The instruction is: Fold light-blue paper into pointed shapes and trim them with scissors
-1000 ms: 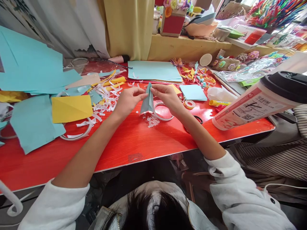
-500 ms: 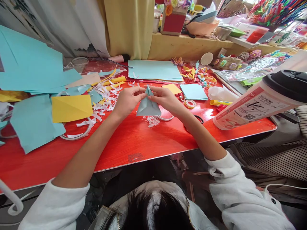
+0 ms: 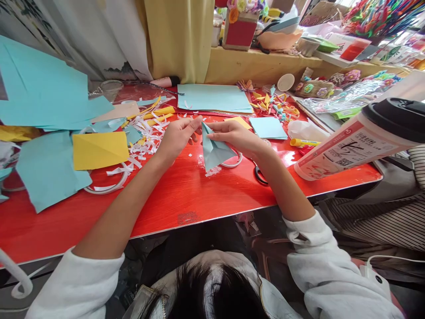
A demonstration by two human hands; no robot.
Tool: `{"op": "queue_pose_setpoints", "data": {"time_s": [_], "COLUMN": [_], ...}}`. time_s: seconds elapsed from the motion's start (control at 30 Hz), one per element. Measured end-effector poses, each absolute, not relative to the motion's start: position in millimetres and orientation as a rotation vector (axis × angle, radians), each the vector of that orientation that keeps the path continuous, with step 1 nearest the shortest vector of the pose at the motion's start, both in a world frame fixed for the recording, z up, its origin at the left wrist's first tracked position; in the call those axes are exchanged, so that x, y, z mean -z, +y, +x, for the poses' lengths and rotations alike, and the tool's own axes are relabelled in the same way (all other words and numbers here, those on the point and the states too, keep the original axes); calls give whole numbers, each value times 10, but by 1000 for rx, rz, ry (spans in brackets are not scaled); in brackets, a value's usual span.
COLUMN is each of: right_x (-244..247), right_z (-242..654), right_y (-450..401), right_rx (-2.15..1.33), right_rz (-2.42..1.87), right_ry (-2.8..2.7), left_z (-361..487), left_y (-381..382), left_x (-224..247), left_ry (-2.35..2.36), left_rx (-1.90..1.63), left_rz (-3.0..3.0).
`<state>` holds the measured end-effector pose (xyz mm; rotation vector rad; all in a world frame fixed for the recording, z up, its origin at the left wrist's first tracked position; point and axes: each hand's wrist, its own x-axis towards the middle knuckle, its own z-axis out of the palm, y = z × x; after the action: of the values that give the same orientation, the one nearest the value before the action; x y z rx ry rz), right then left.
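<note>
Yellow curtain (image 3: 179, 40) hangs behind a red table (image 3: 206, 199) strewn with paper. At the middle of it, from where I stand, a folded light-blue paper (image 3: 215, 153) is in the person's right hand (image 3: 237, 135), the grip narrow, pinching the upper part while one corner points down; whether that corner touches the table, I can't tell. The left hand (image 3: 177, 137) is just beside the paper's top, thumb and forefinger drawn close, though I can't tell whether they hold it. A white ring (image 3: 233, 165) lies partly hidden by the paper, and a black handle loop (image 3: 260, 176) pokes out beside the right forearm. On the person's left, a creased yellow sheet (image 3: 100, 151) lies near white paper scraps (image 3: 149, 146).
</note>
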<state>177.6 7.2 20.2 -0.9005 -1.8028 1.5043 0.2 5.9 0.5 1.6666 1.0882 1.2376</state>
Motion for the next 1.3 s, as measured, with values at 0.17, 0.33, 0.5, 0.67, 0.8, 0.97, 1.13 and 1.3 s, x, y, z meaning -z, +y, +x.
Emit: {"op": "queue_pose_setpoints", "data": {"time_s": [0.17,0.33,0.5,0.67,0.8,0.97,1.13,1.3], "right_x": [-257,-238,-162,-135,-158,-175,-144,-148], "right_z": [1789,1755,1739,1731,1730,1744,1753,1752], "right_y": [36,30,63,79,72,73,87,77], "right_rx": [-1452,-1347,-1384,-1386,-1370,-1463,-1431,-1468], "right_rz": [-1043,-1152,-1086,-1069,-1088,-1151,-1100,-1100], "right_ry": [-1874,-2007,-2079,-2089,-2104,-2040,-2068,-2062], "left_z": [13,10,8,-1,5,-9,-46,-52], "left_y": [30,49,53,40,67,106,117,103], "left_x": [-14,40,52,56,90,75,59,59], "left_ry": [1158,1190,1221,1225,1175,1093,1106,1161], "left_rx": [-1213,-1184,-1194,-1231,-1232,-1157,-1065,-1065], "left_rz": [1746,1794,1806,1788,1687,1553,1676,1714]}}
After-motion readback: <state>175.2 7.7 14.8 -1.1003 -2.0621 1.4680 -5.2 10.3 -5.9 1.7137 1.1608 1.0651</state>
